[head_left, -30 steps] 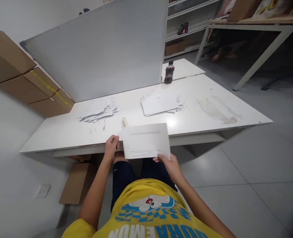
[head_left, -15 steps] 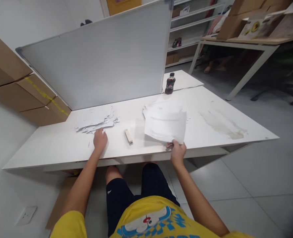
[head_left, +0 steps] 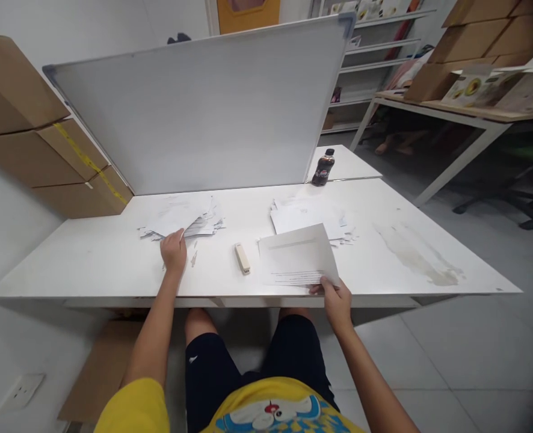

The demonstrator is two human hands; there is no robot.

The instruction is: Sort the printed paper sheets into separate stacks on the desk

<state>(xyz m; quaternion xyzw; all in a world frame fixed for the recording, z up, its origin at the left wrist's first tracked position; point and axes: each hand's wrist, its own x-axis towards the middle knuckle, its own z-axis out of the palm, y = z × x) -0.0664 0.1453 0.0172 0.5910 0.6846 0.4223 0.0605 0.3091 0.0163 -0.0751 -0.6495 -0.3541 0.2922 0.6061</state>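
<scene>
My left hand pinches the lifted front corner of a sheet on the left paper pile. My right hand grips a few printed sheets by their lower right corner; they tilt over the desk's front edge area. Behind them lies a second, uneven paper pile, partly covered by the held sheets. A small cream-coloured stapler rests on the desk between my hands, touched by neither.
On the white desk, a whiteboard stands at the back, with a dark bottle by its right corner. Cardboard boxes are stacked at the left. Another table bears boxes at the upper right.
My left hand has taken hold of a sheet corner and raised it from the left pile. The sheets in my right hand have come nearer to me, uncovering more of the right pile.
</scene>
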